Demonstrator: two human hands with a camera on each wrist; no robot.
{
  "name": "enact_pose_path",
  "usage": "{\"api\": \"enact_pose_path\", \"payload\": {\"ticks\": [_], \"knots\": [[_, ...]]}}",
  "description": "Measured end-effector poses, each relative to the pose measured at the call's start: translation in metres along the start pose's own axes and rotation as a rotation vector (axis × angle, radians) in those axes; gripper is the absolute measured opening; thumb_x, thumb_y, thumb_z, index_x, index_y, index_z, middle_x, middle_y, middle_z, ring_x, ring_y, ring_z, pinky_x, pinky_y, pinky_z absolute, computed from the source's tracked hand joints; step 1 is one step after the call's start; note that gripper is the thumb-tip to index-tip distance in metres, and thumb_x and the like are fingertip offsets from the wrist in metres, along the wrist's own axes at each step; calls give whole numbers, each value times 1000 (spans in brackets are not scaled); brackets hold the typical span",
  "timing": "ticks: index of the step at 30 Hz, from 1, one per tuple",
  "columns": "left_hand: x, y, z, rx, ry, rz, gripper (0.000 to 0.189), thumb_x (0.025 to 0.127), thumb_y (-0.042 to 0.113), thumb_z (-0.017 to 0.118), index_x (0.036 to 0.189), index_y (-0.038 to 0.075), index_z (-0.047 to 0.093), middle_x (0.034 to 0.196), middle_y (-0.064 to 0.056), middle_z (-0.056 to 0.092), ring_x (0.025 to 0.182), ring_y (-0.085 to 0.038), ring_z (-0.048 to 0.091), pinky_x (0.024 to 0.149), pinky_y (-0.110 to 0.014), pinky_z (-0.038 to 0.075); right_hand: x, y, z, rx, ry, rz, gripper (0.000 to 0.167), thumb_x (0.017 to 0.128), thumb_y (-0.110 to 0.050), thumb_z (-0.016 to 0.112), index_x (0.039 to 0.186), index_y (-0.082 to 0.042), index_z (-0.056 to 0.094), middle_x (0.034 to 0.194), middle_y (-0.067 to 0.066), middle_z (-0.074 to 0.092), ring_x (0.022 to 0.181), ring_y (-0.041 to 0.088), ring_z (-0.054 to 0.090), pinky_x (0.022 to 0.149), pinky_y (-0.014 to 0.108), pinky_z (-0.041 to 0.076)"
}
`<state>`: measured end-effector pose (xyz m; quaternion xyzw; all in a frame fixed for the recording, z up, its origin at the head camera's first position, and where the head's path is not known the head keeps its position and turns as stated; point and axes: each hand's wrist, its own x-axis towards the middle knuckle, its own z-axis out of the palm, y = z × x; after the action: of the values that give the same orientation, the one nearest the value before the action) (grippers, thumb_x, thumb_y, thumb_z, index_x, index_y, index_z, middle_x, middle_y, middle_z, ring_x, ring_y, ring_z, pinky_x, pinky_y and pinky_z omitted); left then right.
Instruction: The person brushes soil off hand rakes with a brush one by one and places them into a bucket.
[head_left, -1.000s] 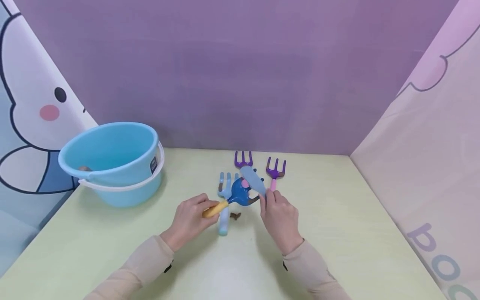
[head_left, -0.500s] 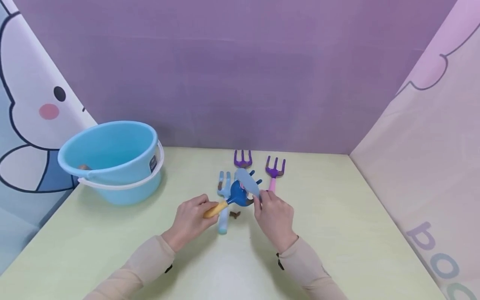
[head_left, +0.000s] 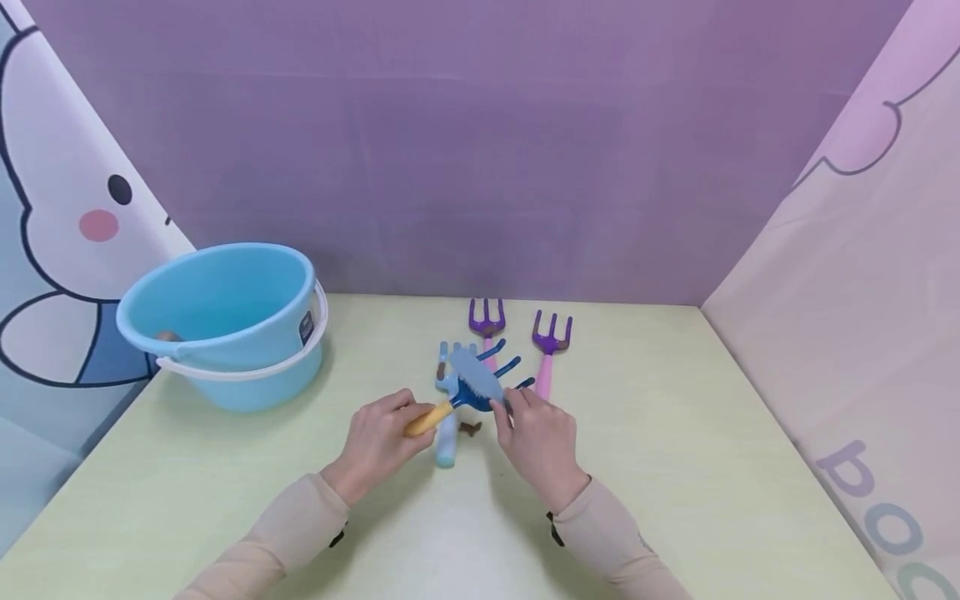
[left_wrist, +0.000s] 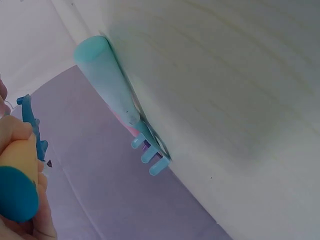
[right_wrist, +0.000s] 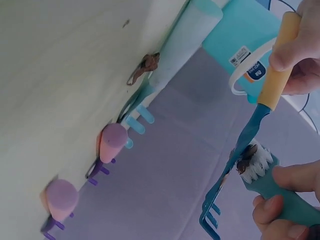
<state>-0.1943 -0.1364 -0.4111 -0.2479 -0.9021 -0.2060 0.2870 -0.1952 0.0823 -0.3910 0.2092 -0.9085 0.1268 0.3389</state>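
My left hand (head_left: 378, 442) grips the yellow handle of a toy hand rake (head_left: 429, 419) and holds it above the table. The rake's blue head points right, its tines partly hidden in the head view. My right hand (head_left: 542, 446) holds a blue-green brush (head_left: 476, 375) across that head. In the right wrist view, the brush's white bristles (right_wrist: 261, 165) touch the rake's blue metal (right_wrist: 240, 147), and brown matter clings to them. Beneath lies a light blue toy rake (head_left: 446, 442) with a brown smear on one tine. A brown lump (head_left: 470, 428) rests beside its handle.
Two purple rakes with pink handles, a left one (head_left: 487, 321) and a right one (head_left: 551, 340), lie farther back on the pale table (head_left: 645, 467). At the left stands a blue bucket (head_left: 247, 354) with a white handle and something brown inside. A purple backdrop (head_left: 480, 150) rises behind.
My right hand and the brush have moved left along the rake's head toward its handle. The held rake has turned, so its tines show more. My left hand stays nearly in place.
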Motion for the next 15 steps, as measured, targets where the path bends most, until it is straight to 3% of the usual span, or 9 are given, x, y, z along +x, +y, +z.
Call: {"api": "enact_pose_path", "payload": {"ticks": [8,15], "knots": [[-1,0,-1,-14,-23,-31,21,65,17,79,85,12,74,68,8,52,53,-2,39,47,-13,33,-1,1,2,93,-50,83,20,82,-26,68,85,-6,69,64,2,62,40,4,37,37,13,23],[-1,2,-1,-39,-51,-69,21,66,18,79,86,12,74,67,9,50,52,-1,38,47,-13,33,0,3,3,191,-81,157,23,82,-25,68,89,-3,68,67,4,64,43,5,43,39,13,28]]}}
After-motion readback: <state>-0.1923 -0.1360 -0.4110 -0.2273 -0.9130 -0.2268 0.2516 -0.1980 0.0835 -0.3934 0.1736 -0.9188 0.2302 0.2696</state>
